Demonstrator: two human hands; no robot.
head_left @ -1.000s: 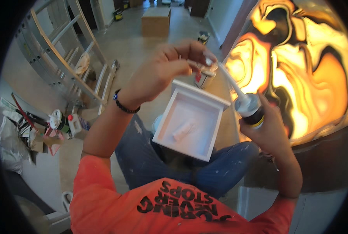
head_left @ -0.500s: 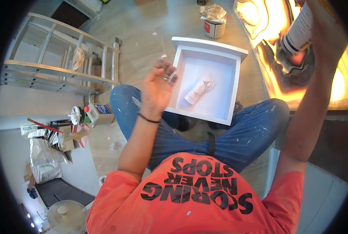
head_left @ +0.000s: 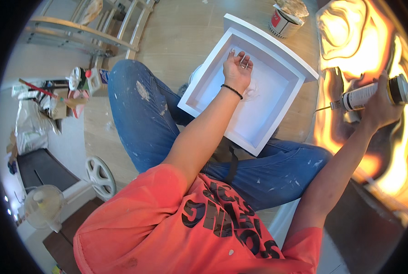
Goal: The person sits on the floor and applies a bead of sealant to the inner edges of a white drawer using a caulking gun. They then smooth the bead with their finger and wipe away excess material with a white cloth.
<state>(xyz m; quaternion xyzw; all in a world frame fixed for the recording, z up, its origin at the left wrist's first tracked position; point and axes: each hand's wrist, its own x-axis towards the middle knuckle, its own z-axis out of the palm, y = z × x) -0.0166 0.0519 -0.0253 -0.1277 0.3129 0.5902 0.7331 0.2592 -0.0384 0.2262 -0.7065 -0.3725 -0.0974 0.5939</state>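
Across the right edge of the frame ran the largest thing in view, a backlit panel (head_left: 386,150) of swirling orange, yellow and black, glowing brightly. Filling the lower centre was the person's own orange shirt and blue, paint-flecked jeans, seated on the pale wooden floor (head_left: 176,32). At upper centre a shallow white box tray (head_left: 277,114) lay tilted across the knees, its open side up. Toward the upper left stood a wooden ladder frame (head_left: 76,34), with a heap of bags and bottles (head_left: 71,91) at middle left. A small tin (head_left: 284,20) sat at the top, just beyond the tray's far corner.

The left hand (head_left: 237,68) rested inside the tray, fingers loosely curled and released, pressing on something pale and crumpled; what it was could not be told. The right hand (head_left: 380,107) was clenched around a tube of sealant (head_left: 373,93) at upper right, the nozzle end pointing left and close against the panel.

As a judgement, a clean bead would call for a steady squeeze and an even pace along the seam, with the nozzle kept at a constant angle and the tray held still so that nothing slid off the lap.
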